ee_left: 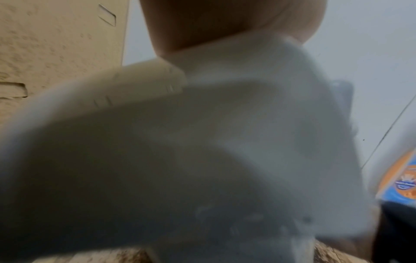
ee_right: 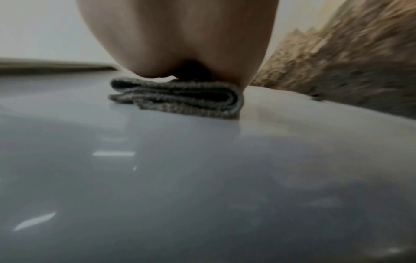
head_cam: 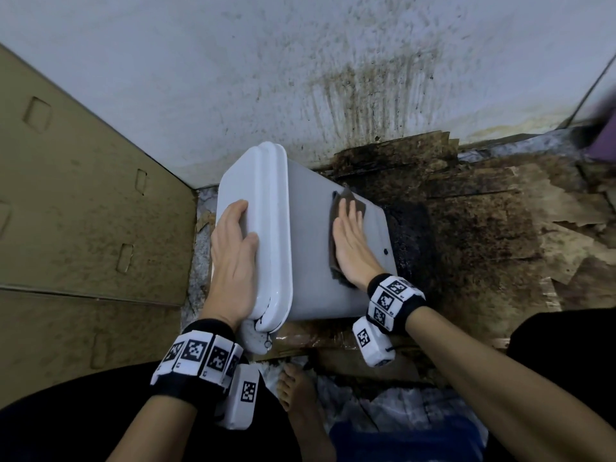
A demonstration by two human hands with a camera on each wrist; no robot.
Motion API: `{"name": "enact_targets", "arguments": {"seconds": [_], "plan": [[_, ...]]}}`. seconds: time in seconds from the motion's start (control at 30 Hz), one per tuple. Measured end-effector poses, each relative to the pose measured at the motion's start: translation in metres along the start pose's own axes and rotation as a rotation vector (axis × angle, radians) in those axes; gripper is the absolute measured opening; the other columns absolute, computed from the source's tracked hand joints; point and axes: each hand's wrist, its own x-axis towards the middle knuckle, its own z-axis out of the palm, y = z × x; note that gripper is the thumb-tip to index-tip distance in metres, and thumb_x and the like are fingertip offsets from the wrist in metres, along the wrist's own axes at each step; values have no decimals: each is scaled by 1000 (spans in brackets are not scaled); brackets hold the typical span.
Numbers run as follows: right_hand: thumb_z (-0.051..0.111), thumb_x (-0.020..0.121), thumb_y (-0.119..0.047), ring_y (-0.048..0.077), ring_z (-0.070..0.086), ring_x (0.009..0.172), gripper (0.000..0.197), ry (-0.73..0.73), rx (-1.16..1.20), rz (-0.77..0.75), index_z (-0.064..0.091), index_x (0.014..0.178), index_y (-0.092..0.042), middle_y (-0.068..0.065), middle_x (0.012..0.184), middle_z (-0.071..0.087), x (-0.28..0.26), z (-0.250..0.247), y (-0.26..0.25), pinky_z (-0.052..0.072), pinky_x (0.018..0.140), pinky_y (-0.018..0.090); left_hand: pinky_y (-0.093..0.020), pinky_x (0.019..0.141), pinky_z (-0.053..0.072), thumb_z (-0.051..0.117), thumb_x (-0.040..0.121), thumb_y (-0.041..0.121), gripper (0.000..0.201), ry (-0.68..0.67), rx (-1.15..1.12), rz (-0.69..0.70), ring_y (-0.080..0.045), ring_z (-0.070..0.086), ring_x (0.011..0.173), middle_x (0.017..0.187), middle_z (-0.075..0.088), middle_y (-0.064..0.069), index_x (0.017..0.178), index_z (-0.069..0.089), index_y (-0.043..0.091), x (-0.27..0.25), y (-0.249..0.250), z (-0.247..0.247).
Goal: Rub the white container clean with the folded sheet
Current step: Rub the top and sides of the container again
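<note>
The white container (head_cam: 301,235) lies on its side in the middle of the head view, on stained cardboard (head_cam: 483,228) at the foot of a spattered wall (head_cam: 300,61). The left hand (head_cam: 233,255) steadies its lid end, fingers (head_cam: 233,213) loosely wrapped over the edge. The right hand (head_cam: 350,241) presses the folded sheet (head_cam: 336,225) flat on the upper side, fingers straight and together. For a good rub, keep the palm flat so the folds stay stacked, stroke lengthwise, and brace firmly so the container cannot roll.
</note>
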Motion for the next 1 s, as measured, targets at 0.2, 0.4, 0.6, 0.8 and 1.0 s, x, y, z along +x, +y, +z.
{"name": "enact_targets", "arguments": {"seconds": [0.2,0.4,0.6,0.8,1.0], "plan": [[12,110,-38,6,-22,152,53,-6,55,-212,-7,160,-35,-9,168,-17,-35,20,-50,-12,122,34,-44,123,18,28,101,34,53,5,25,5,-7,19,143,154,28,14,154,27,27,-1,9,4],[11,105,-50,0,-20,151,60,64,-68,-285,-6,160,-34,-12,168,-15,-56,30,-41,-7,126,33,-44,123,19,28,102,32,52,15,42,11,-6,20,143,154,31,11,153,28,25,-2,12,4],[17,105,-51,-1,-15,152,59,110,-39,-252,-2,160,-39,-15,169,-10,-77,38,-28,-1,127,37,-46,123,19,28,102,31,51,25,33,42,-9,22,143,153,32,7,152,29,23,-5,12,5],[31,110,-38,-7,3,152,48,173,161,-195,22,156,-44,-19,167,11,-96,34,-17,8,127,32,-45,123,18,30,99,33,53,27,-6,30,-10,22,143,154,31,8,151,31,25,-5,17,9],[37,109,-26,-3,37,141,41,313,391,-82,45,148,-37,-17,153,43,-108,24,-24,28,122,28,-28,117,13,27,99,35,56,36,55,53,-12,22,144,157,31,4,153,30,21,-5,27,18]]}}
